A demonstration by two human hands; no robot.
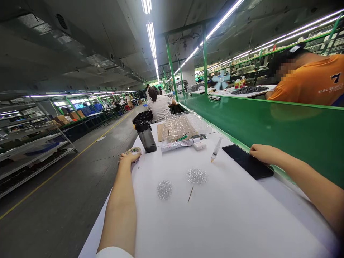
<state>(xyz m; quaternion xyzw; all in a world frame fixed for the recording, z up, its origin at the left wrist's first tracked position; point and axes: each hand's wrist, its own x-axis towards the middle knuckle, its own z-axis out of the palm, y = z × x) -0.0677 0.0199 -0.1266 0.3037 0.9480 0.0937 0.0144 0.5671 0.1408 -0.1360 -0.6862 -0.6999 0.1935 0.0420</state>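
Left hand [129, 157]: lay on the tape [138, 151], left of centre; I couldn't tell if it gripped.
Right hand [262, 152]: curled at the black slab [243, 161], centre right; I couldn't tell its grip.
Shirt [309, 84]: orange, upper right; I read "7", smaller letters blurred.

Tube lights [151, 39] blaze under a dark ceiling [107, 18]; grey floor [67, 215], yellow-striped, sweeps past metal shelving [40, 152] off the surface's [215, 222] left edge, green belt [255, 122] lining its right!
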